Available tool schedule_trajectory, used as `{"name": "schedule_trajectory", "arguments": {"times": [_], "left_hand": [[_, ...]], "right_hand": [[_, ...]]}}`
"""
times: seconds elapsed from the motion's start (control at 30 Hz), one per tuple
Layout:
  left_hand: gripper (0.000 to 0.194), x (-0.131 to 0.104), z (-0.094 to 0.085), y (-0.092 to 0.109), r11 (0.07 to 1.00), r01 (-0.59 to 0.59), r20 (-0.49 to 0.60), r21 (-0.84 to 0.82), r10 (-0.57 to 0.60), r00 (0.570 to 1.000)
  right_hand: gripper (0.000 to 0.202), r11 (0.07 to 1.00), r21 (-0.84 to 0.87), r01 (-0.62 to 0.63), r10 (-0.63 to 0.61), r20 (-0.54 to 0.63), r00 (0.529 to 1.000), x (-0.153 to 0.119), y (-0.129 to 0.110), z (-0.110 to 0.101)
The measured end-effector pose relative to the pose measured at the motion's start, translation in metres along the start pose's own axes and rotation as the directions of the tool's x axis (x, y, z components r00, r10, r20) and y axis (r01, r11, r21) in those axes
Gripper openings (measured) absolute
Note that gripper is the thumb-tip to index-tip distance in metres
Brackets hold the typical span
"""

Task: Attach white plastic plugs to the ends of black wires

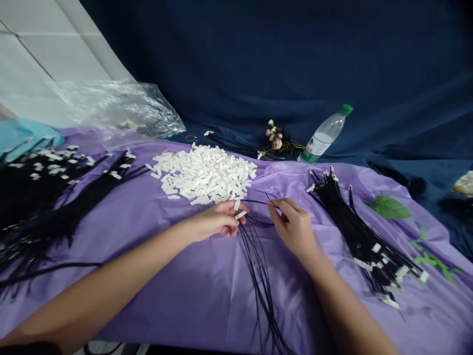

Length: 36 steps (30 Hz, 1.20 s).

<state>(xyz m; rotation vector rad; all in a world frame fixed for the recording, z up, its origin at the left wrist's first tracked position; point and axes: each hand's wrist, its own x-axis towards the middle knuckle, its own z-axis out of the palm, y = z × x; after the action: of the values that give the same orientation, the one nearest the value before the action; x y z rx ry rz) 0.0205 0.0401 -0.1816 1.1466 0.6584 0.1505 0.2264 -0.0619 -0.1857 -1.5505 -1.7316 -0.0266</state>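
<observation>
Near the middle, my left hand (219, 220) is closed on a white connector (240, 215), with a second white piece (237, 204) at its fingertips. My right hand (293, 224) pinches a thin black cord (254, 201) that runs across from the left fingers. Loose black cords (264, 286) hang from between the hands down to the front edge. Just behind my left hand lies a heap of small white plastic pieces (207, 172) on the purple cloth (177, 291).
Bundles of black cords with white ends lie at the left (62, 197) and right (354, 227). A clear plastic bag (125, 106), small flowers (276, 140) and a green-capped bottle (323, 138) are behind. A green leaf (389, 207) is at the right.
</observation>
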Motion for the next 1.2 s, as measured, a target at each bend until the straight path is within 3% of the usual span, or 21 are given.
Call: {"name": "schedule_trajectory", "arguments": {"times": [0.13, 0.3, 0.57, 0.83, 1.0, 1.2], "left_hand": [[0.033, 0.001, -0.007, -0.002, 0.982, 0.04, 0.059, -0.182, -0.03, 0.998], [0.037, 0.006, -0.012, -0.006, 0.977, 0.094, 0.059, -0.189, -0.085, 0.995], [0.04, 0.006, -0.012, -0.007, 0.966, 0.095, 0.07, -0.239, -0.081, 0.994], [0.035, 0.002, -0.013, -0.008, 0.971, 0.086, 0.118, -0.224, -0.06, 0.991], [0.037, 0.0, -0.013, -0.007, 0.989, 0.05, 0.14, -0.138, -0.03, 0.99], [0.036, 0.0, -0.011, -0.009, 0.985, 0.06, 0.114, -0.165, -0.041, 0.993]], "right_hand": [[0.016, 0.999, -0.037, -0.028, 0.031, 0.086, 0.996, -0.001, 0.001, 0.004], [0.015, 0.999, -0.01, -0.04, 0.041, 0.134, 0.99, 0.0, -0.002, 0.004], [0.026, 0.994, 0.105, -0.024, 0.027, -0.027, 0.999, -0.003, -0.015, 0.001], [0.017, 0.992, 0.117, 0.05, -0.053, 0.027, 0.998, -0.01, -0.024, 0.011], [0.013, 0.993, 0.105, 0.053, -0.051, -0.02, 0.999, -0.012, -0.025, 0.018], [0.011, 0.991, 0.131, 0.017, -0.007, -0.075, 0.997, -0.009, -0.031, 0.012]]}}
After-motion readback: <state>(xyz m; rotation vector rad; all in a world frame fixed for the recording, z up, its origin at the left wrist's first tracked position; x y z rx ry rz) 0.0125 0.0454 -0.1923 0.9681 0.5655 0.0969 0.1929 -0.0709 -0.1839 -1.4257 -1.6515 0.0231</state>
